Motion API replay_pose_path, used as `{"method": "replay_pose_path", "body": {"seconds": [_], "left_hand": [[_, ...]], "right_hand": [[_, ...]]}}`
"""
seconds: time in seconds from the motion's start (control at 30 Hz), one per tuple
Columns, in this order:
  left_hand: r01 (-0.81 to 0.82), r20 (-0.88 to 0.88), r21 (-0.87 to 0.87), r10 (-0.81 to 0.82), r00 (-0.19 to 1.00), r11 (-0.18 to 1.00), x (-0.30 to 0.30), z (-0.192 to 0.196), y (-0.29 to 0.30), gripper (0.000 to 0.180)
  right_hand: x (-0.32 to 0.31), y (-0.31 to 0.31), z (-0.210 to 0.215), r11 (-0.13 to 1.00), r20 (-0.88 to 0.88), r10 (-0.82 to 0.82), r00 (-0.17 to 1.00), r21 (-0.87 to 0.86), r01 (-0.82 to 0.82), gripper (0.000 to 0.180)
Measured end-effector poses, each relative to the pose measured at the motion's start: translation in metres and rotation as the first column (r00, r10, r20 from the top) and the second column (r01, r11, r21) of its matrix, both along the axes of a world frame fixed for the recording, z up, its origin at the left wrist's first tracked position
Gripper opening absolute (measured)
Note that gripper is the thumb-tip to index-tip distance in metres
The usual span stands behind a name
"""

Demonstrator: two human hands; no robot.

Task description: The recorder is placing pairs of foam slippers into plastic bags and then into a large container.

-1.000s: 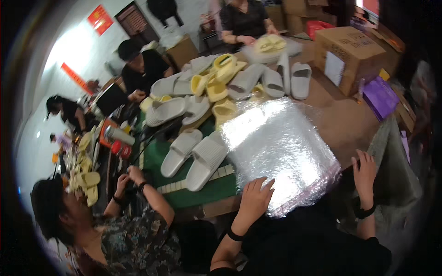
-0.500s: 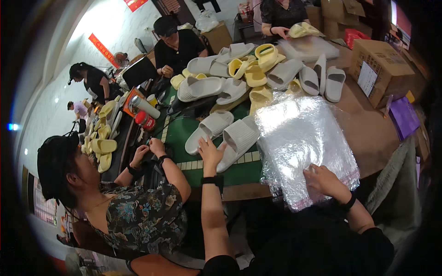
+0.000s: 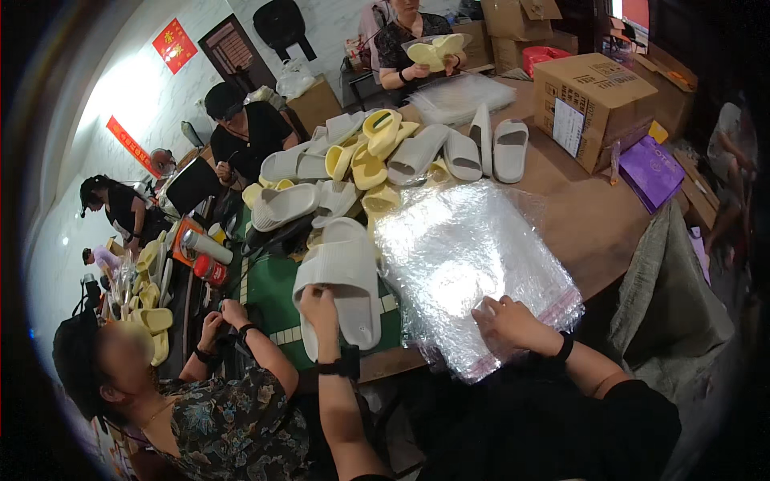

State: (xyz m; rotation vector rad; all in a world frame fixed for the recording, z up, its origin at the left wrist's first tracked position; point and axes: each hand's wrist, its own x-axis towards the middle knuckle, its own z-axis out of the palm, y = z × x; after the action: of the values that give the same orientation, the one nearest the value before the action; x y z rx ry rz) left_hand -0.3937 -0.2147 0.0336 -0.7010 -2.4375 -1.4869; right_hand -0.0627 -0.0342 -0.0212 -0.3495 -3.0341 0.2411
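Observation:
My left hand (image 3: 319,305) grips the near end of a pale grey slipper pair (image 3: 345,276), stacked together and lying over the green mat (image 3: 269,293). My right hand (image 3: 507,321) rests fingers-down on the near edge of a stack of clear plastic bags (image 3: 457,256) on the brown table (image 3: 589,216). Both wrists wear a black band. Further back sits a heap of grey and yellow slippers (image 3: 377,156).
A co-worker in a floral shirt sits at my left, hands (image 3: 220,317) near the mat. Other people work along the far side. A cardboard box (image 3: 589,104) and a purple bag (image 3: 651,170) stand at the right. Cans (image 3: 204,256) lie left of the mat.
My left hand has closed on the grey slipper pair and drawn it nearer. My right hand has slid left along the bag stack's near edge. The camera has tilted.

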Motion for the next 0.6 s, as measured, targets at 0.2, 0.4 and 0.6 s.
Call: {"method": "replay_pose_path", "body": {"seconds": [0.2,0.4,0.6], "left_hand": [[0.115,0.232,0.342,-0.203,0.951,0.933,0.075,0.057,0.011,0.018],[0.277,0.391,0.449,-0.465,0.794,0.850,0.135,0.036,0.082,0.029],[0.322,0.591,0.558,-0.639,0.492,0.764,0.162,-0.005,0.148,0.021]], "right_hand": [[-0.009,-0.004,0.000,0.995,-0.104,0.014,0.995,0.097,-0.004,0.050],[0.000,0.002,0.000,0.999,-0.092,0.042,0.995,-0.010,-0.043,0.049],[0.023,0.004,-0.015,0.985,-0.218,0.100,0.971,-0.116,-0.127,0.045]]}}
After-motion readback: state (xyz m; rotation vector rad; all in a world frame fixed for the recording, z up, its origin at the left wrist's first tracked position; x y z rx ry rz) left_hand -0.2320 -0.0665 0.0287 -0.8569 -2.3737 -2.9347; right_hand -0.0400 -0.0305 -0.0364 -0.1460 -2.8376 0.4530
